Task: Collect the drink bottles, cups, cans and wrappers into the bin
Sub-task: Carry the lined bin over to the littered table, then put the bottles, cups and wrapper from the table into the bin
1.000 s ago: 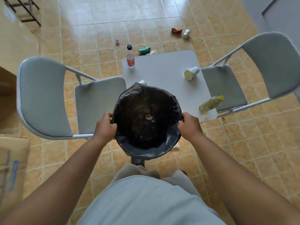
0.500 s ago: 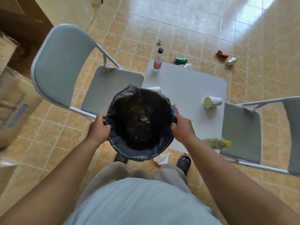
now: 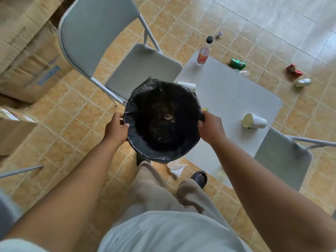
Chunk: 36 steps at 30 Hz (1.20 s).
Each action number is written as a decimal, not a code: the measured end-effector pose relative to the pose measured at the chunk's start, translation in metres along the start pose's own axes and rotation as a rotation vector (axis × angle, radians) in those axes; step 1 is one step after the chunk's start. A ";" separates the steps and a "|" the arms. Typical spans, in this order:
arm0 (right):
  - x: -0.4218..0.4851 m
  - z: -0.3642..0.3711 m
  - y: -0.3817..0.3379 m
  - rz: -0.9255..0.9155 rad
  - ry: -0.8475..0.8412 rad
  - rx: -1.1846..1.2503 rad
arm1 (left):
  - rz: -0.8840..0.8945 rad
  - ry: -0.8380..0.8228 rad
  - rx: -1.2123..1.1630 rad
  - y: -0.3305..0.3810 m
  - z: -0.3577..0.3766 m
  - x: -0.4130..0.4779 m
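I hold a round bin [image 3: 143, 153] lined with a black bag above the floor. My left hand [image 3: 116, 129] grips its left rim and my right hand [image 3: 211, 127] grips its right rim. A few scraps lie at the bottom of the bin. On the small grey table [image 3: 227, 95] a red-labelled bottle [image 3: 204, 54] stands at the far corner. A paper cup [image 3: 254, 121] lies on its side to the right, and another cup [image 3: 187, 85] shows just behind the bin. On the floor beyond lie a green can [image 3: 237, 64], a red wrapper [image 3: 294, 70] and a silver can [image 3: 302, 82].
One grey folding chair [image 3: 101, 44] stands left of the table, another [image 3: 283, 157] to its right. Cardboard boxes [image 3: 27, 50] are stacked at the far left. A crumpled clear wrapper [image 3: 176, 168] lies on the tiles by my sandalled foot [image 3: 200, 178].
My view has swung left and closer, so the table and right chair now sit to the right. The yellow-capped bottle at the table's near edge has gone behind my right arm. Both hands keep their grip.
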State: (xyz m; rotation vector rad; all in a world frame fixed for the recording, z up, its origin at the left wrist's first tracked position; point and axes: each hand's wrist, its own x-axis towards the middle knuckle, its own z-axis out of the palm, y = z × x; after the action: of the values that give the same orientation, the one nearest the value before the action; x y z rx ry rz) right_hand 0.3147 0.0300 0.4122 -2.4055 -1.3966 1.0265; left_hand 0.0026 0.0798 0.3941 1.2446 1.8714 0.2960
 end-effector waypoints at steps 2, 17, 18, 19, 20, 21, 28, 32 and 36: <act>0.005 0.002 -0.001 -0.004 0.011 -0.008 | 0.014 0.007 -0.004 0.002 -0.002 0.004; 0.008 0.017 0.016 -0.062 0.135 0.133 | 0.569 0.082 0.572 0.005 0.018 0.020; 0.008 0.016 0.018 -0.059 0.206 0.156 | 0.597 0.063 0.625 0.005 0.018 0.024; 0.009 0.016 0.022 -0.045 0.270 0.179 | 0.614 0.053 0.661 0.004 0.018 0.027; 0.010 0.016 0.028 -0.019 0.308 0.194 | 0.622 0.050 0.685 0.002 0.018 0.030; 0.013 0.017 0.035 0.015 0.313 0.196 | 0.625 0.050 0.701 0.001 0.018 0.031; 0.023 0.041 0.085 0.054 -0.085 -0.164 | 0.628 0.078 0.715 -0.003 0.023 0.032; 0.032 0.058 0.091 -0.040 -0.115 -0.262 | 0.638 0.098 0.726 -0.004 0.024 0.032; 0.042 0.067 0.094 -0.056 -0.100 -0.269 | 0.638 0.122 0.741 -0.004 0.025 0.033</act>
State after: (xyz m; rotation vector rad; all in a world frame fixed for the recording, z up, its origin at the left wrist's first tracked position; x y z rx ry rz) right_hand 0.3510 0.0012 0.2983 -2.5097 -1.7268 1.0150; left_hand 0.0138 0.0997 0.3594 2.3744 1.6795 -0.0088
